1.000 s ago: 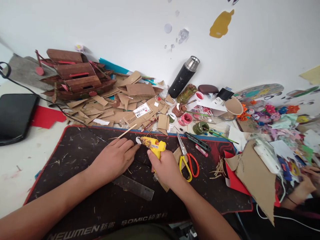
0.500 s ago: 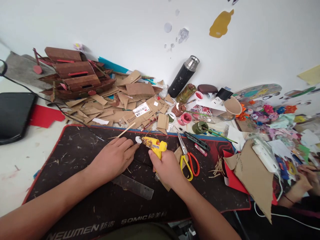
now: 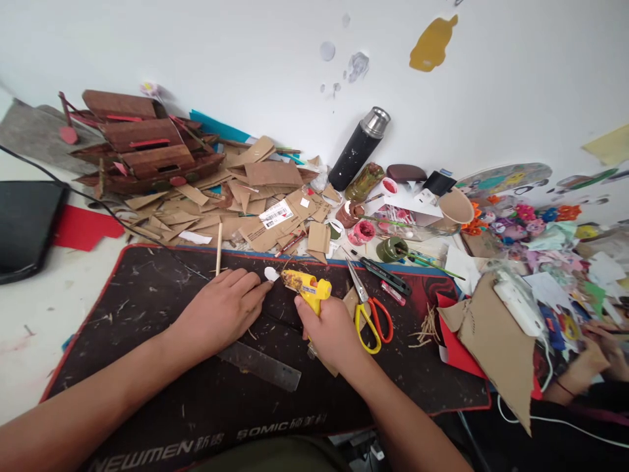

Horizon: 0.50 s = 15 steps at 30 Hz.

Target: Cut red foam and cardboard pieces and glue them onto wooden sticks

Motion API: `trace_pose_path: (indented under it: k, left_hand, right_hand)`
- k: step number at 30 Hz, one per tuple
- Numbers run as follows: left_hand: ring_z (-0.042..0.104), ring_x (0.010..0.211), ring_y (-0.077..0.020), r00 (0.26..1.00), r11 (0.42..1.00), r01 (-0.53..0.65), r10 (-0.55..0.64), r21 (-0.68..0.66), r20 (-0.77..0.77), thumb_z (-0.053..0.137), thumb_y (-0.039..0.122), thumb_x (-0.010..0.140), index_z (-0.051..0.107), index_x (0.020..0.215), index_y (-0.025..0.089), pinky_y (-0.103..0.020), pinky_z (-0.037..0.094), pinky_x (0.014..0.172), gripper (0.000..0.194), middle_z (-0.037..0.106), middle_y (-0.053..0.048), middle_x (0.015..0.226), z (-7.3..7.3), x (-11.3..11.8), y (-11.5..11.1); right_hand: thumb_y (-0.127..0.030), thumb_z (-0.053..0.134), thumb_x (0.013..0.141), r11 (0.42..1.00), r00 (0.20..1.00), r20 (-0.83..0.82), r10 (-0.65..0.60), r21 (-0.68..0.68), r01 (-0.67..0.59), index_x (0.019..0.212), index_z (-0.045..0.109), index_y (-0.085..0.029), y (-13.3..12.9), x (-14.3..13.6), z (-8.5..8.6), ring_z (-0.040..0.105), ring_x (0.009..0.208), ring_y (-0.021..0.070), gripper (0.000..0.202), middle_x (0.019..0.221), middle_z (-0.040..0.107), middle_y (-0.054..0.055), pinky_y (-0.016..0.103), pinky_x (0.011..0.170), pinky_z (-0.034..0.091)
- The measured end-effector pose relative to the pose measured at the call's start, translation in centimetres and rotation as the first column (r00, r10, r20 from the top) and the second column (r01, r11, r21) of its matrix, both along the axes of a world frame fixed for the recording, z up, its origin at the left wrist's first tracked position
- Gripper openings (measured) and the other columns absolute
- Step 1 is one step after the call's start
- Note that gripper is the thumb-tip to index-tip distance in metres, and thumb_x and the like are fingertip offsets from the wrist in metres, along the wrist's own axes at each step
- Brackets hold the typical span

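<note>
My right hand point(image 3: 331, 328) is wrapped round the grip of a yellow hot glue gun point(image 3: 309, 288), its stained nozzle pointing left. Just left of the nozzle, a small white oval piece point(image 3: 271, 275), perhaps paper, sits at the fingertips of my left hand point(image 3: 228, 303). That hand is closed, its fingers pressed together over the mat. A thin wooden stick point(image 3: 219, 249) rises from behind its knuckles; whether the fingers also grip it is hidden. Below the hands lies a clear ruler point(image 3: 263, 367). Scissors point(image 3: 366, 305) with one yellow and one red handle lie right of my right hand.
Cardboard scraps point(image 3: 196, 216) and brown model boats point(image 3: 152, 144) crowd the back left. Behind the dark mat point(image 3: 162, 406) stand a black flask point(image 3: 356, 147) and paint jars point(image 3: 361, 233). A utility knife point(image 3: 386, 275) lies right. Another person's hands point(image 3: 584, 367) show far right.
The wooden stick has swung from leaning right to nearly upright in view. The glue gun has shifted slightly right, away from the white piece. My left hand has barely moved.
</note>
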<state>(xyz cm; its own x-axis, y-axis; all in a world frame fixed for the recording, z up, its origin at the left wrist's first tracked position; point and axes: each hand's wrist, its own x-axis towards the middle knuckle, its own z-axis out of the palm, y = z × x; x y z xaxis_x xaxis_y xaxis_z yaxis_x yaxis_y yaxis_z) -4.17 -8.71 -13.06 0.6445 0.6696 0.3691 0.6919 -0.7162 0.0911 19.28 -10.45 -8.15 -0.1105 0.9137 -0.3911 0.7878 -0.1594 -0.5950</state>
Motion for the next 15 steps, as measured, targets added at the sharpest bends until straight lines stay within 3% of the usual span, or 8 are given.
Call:
trace_pose_path:
  k: [15]
  left_hand:
    - [0.065, 0.084, -0.0290, 1.000, 1.000, -0.006, 0.006, 0.005, -0.006, 0.048, 0.019, 0.110, 0.078, 0.123, 0.009, -0.043, 0.054, 0.077, 0.034, 0.071, -0.011, 0.092, -0.17, -0.03, -0.02]
  right_hand:
    - [-0.036, 0.061, 0.108, 1.000, 1.000, 0.019, -0.014, -0.005, 0.014, 0.054, 0.059, -0.022, 0.09, -0.08, -0.03, 0.066, 0.056, 0.0178, 0.056, 0.053, 0.066, 0.004, 0.027, 0.061, 0.039]
